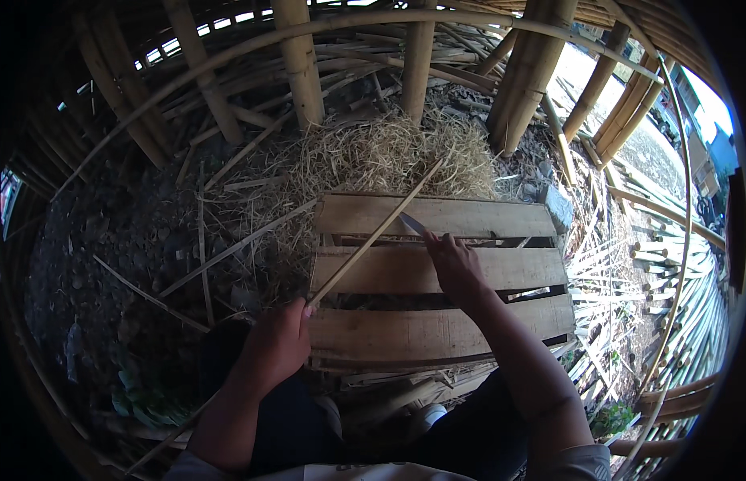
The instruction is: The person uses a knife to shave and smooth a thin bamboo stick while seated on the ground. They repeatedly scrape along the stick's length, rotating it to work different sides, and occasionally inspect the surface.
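Observation:
My left hand (278, 343) is closed around a long, thin bamboo strip (371, 239). From that fist the strip slants up and away to the right across a slatted wooden bench (379, 270), and its far end reaches over a heap of shavings. Behind the fist, the strip's near end runs down past my left forearm. My right hand (457, 268) grips a knife, its handle mostly hidden by the fingers. The pointed blade (413, 224) angles up and left over the far slat, its tip close to the strip; whether they touch I cannot tell.
A pile of pale bamboo shavings (389, 156) lies beyond the bench. Upright bamboo posts (298, 68) and a curved pole stand behind it. Many cut bamboo lengths (681, 297) are stacked at the right. Loose strips (237, 248) litter the dark ground at the left.

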Action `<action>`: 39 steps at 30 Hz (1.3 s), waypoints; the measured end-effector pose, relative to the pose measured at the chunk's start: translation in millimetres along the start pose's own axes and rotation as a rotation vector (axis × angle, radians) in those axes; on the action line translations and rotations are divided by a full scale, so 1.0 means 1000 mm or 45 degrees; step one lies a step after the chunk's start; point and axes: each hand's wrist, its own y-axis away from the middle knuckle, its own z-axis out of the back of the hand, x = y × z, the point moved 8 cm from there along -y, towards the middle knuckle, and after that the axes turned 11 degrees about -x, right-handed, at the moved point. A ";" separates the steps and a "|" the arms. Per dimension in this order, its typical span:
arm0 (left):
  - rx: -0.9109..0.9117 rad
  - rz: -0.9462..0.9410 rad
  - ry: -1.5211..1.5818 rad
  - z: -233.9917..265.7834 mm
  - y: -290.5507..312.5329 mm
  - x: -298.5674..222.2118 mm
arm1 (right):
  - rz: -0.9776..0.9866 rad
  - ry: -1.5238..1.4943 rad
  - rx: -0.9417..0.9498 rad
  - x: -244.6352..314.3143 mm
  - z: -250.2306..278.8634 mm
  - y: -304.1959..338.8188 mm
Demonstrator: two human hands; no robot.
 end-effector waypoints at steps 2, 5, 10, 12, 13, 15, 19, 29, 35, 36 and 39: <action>0.004 -0.007 0.012 0.000 0.000 0.001 | -0.213 0.100 0.097 -0.023 -0.005 -0.001; 0.013 -0.013 0.015 0.000 -0.003 -0.003 | -0.569 0.223 0.126 -0.086 -0.005 0.007; -0.111 -0.046 0.040 0.006 -0.001 0.003 | -0.324 0.009 0.113 -0.035 0.012 0.009; -0.121 -0.068 0.063 0.003 -0.001 0.003 | -0.078 -0.124 0.191 0.015 0.024 0.013; -0.077 -0.045 0.052 0.000 -0.003 0.003 | -0.033 -0.158 0.245 0.032 0.029 0.018; 0.009 0.003 0.017 -0.002 -0.004 0.000 | -0.044 -0.250 0.383 0.046 0.030 0.027; 0.032 0.024 -0.003 -0.002 -0.005 -0.001 | -0.255 -0.028 0.435 0.007 0.041 0.017; -0.009 0.016 -0.026 -0.003 -0.004 -0.001 | -0.657 0.217 0.131 -0.065 0.097 0.015; -0.209 -0.029 0.050 0.009 -0.007 -0.011 | -0.206 -0.393 -0.016 0.035 0.104 0.001; -0.244 -0.043 0.074 0.012 -0.007 -0.011 | -0.085 -0.467 0.081 0.053 0.098 0.001; -0.243 -0.050 0.020 0.009 -0.010 -0.007 | 0.197 -0.615 0.035 0.078 0.058 0.021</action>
